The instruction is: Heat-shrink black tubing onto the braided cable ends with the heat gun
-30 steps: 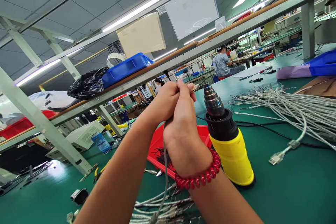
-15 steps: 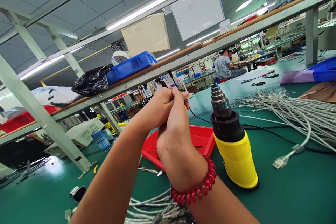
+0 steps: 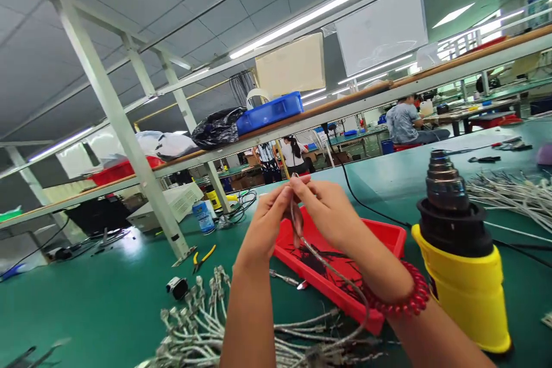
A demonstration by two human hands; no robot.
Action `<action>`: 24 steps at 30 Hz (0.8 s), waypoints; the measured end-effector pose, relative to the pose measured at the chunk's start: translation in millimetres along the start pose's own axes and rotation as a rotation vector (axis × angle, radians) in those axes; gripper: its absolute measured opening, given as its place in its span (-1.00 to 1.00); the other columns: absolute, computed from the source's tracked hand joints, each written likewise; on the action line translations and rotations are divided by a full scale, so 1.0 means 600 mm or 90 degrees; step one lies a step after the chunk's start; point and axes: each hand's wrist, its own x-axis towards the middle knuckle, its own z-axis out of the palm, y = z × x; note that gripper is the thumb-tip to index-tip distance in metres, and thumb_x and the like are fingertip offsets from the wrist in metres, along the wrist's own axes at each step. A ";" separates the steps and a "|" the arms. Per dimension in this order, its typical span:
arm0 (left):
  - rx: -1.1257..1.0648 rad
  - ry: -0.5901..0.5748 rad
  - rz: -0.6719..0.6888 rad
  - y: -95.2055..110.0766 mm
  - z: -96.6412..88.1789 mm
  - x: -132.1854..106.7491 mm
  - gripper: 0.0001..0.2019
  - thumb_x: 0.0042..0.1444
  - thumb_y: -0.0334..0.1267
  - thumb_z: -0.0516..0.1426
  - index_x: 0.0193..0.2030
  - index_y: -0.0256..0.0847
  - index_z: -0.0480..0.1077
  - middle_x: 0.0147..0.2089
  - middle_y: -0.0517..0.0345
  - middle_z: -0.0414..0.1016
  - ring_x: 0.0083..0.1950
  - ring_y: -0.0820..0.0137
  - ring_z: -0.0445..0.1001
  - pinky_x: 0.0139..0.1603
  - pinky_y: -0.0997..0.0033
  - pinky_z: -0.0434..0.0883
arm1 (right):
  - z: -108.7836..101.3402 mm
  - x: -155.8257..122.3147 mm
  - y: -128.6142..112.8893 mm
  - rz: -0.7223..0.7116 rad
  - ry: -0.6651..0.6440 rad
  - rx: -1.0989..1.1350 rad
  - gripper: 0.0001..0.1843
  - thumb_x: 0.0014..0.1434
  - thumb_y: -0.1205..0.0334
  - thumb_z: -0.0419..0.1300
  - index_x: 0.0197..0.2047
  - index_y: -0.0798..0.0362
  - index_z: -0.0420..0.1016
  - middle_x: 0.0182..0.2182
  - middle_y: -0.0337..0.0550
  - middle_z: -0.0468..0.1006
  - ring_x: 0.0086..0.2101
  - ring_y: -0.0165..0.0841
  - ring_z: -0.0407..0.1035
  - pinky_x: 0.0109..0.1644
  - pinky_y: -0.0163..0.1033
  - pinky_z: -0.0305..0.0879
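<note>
Above the near rim of a red tray (image 3: 390, 236), my left hand (image 3: 264, 224) and my right hand (image 3: 328, 213) meet at the fingertips. Both are closed in a pinch on the end of a grey braided cable (image 3: 332, 267), which hangs between them and curves down over the tray. Part of the cable end is hidden by my fingers. A red coiled band (image 3: 411, 296) circles my right wrist. Thin black pieces lie in the tray. Below my hands, a bundle of white cables with metal plugs (image 3: 202, 322) rests on the green table (image 3: 99, 305).
A yellow heat gun (image 3: 466, 287) stands upright, nozzle up, to the right. Pliers with yellow handles (image 3: 204, 257), a blue can (image 3: 203, 217) and a wristwatch (image 3: 176, 287) are on the left. More loose cables (image 3: 517, 198) lie far right. A seated person (image 3: 405, 121) is beyond the shelf.
The view has swung left and downward. My hands, earlier crossed and overlapping, are now side by side, and the cable between them has come into sight.
</note>
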 end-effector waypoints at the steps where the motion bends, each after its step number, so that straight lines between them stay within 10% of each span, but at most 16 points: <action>1: -0.011 -0.018 -0.005 -0.003 -0.004 0.001 -0.57 0.23 0.06 0.07 0.02 -0.24 0.46 -0.71 0.31 0.23 -0.74 0.57 0.12 -0.73 0.59 0.11 | -0.004 0.000 -0.001 -0.001 -0.008 -0.033 -0.35 0.23 -0.24 0.03 -0.69 0.06 0.31 -0.75 -0.21 0.27 -0.60 -0.44 0.19 -0.43 -0.30 0.18; 16: 0.074 -0.147 0.025 0.054 -0.031 -0.054 -0.70 0.34 -0.06 -0.02 -0.36 -0.20 0.18 -0.69 0.37 0.28 -0.76 0.62 0.22 -0.71 0.65 0.15 | -0.016 -0.021 -0.070 -0.135 0.079 -0.151 -0.95 0.06 0.29 0.27 -0.43 0.04 0.54 -0.50 -0.20 0.54 -0.48 -0.43 0.43 -0.36 -0.31 0.37; 24: -0.120 -0.223 0.074 0.040 -0.034 -0.050 -0.71 0.35 -0.10 -0.04 -0.36 -0.20 0.18 -0.67 0.29 0.40 -0.76 0.52 0.33 -0.79 0.65 0.22 | -0.002 -0.024 -0.049 -0.116 -0.066 0.119 -0.64 -0.07 0.40 0.38 -0.19 -0.03 0.43 -0.22 -0.20 0.50 -0.26 -0.42 0.47 -0.24 -0.34 0.50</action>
